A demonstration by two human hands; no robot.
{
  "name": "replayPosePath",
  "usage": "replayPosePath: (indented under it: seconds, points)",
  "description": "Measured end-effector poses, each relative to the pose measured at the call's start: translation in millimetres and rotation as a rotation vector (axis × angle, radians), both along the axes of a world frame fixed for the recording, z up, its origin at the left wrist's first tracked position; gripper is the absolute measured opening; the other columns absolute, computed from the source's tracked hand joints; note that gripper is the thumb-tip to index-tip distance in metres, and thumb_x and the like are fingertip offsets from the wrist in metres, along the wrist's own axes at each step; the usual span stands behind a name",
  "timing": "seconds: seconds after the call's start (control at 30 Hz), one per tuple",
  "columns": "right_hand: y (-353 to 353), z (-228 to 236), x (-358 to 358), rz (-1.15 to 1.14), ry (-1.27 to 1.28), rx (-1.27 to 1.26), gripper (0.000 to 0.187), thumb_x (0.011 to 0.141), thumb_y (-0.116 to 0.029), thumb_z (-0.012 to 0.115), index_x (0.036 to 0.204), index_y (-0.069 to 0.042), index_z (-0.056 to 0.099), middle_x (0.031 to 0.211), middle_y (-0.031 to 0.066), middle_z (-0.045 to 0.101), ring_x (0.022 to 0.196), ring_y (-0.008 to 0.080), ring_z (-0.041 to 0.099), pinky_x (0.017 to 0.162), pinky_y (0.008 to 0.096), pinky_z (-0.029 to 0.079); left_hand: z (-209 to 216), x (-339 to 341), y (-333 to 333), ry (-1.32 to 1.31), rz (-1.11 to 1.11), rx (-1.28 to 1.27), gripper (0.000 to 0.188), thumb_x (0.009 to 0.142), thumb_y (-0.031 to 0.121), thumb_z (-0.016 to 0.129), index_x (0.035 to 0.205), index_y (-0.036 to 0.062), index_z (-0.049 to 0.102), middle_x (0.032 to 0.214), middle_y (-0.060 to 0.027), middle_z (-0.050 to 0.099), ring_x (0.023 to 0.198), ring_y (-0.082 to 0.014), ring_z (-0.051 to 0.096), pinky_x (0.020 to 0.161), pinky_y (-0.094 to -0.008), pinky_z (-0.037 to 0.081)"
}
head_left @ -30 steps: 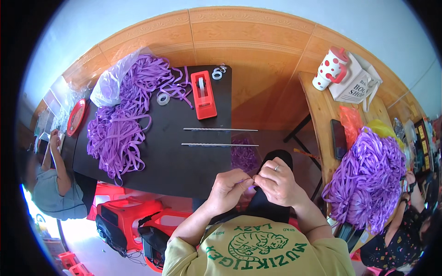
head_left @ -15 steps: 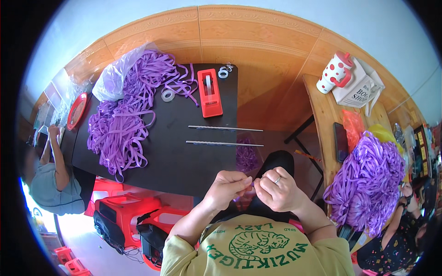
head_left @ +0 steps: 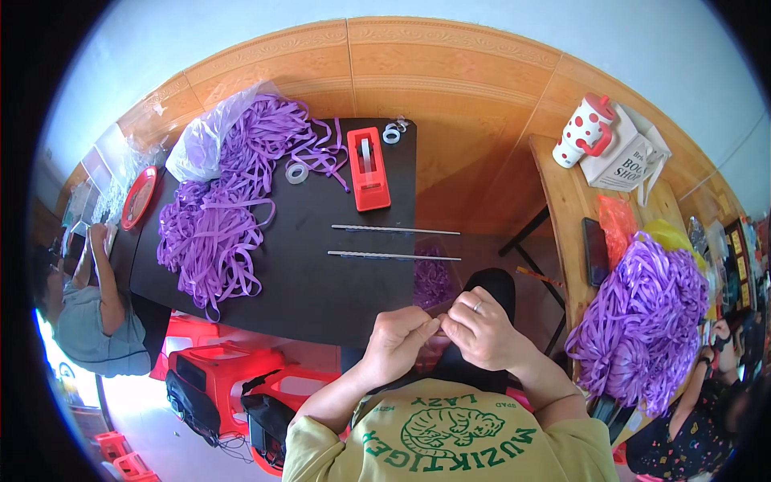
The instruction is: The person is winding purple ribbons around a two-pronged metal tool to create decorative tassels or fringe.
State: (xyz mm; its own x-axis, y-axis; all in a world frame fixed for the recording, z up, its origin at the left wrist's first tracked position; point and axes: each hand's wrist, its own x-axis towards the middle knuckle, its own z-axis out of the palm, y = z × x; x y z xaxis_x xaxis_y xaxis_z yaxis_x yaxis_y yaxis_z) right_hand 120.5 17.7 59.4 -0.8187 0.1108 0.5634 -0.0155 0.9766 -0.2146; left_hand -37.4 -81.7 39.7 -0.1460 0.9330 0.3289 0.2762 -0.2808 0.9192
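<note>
Over my lap, off the dark table's near edge, both hands are closed with fingertips meeting. My left hand [head_left: 399, 341] pinches thumb against fingers. My right hand [head_left: 479, 328], with a ring on one finger, is curled up against it. Half a second ago a bit of purple ribbon showed between them; now the fingers mostly hide it. Two thin metal chopsticks lie ahead on the dark table, a far one [head_left: 393, 230] and a near one [head_left: 393, 255]. Below the table's right edge is a container of purple ribbon [head_left: 432, 281].
A large heap of purple ribbon [head_left: 210, 233] covers the dark table's left, beside a red tape dispenser [head_left: 369, 170] and a tape roll [head_left: 296, 173]. Another heap [head_left: 638, 317] lies on the wooden table, near a phone [head_left: 595, 252] and a dotted tumbler [head_left: 584, 131]. People sit at both sides.
My hands have come closer together, and the purple ribbon between them is now mostly hidden. The whole view has shifted slightly. The chopsticks and the heaps stay in place.
</note>
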Motion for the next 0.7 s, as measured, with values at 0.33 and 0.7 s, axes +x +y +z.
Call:
replayPosePath:
  seconds: [0.33, 0.7]
  points:
    - [4, 3, -1, -0.060, -0.061, 0.119, 0.013, 0.068, -0.012, 0.062, 0.075, -0.002, 0.057, 0.069, 0.0045, 0.044, 0.066, 0.0194, 0.047, 0.059, 0.0324, 0.036, -3, -4, 3, -0.393, -0.122, -0.319, 0.021, 0.094, 0.010, 0.054, 0.077, -0.0007, 0.061, 0.062, 0.0027, 0.051, 0.054, -0.0034, 0.041, 0.048, -0.0208, 0.033]
    - [13, -2, 0, -0.005, -0.073, 0.024, 0.016, 0.065, -0.012, 0.064, 0.076, -0.003, 0.057, 0.070, 0.0042, 0.043, 0.068, 0.0194, 0.047, 0.061, 0.0326, 0.037, -1, -9, 11, -0.187, -0.159, -0.151, 0.015, 0.092, 0.008, 0.056, 0.081, -0.0003, 0.060, 0.066, 0.0004, 0.052, 0.055, -0.0043, 0.045, 0.048, -0.0207, 0.035]
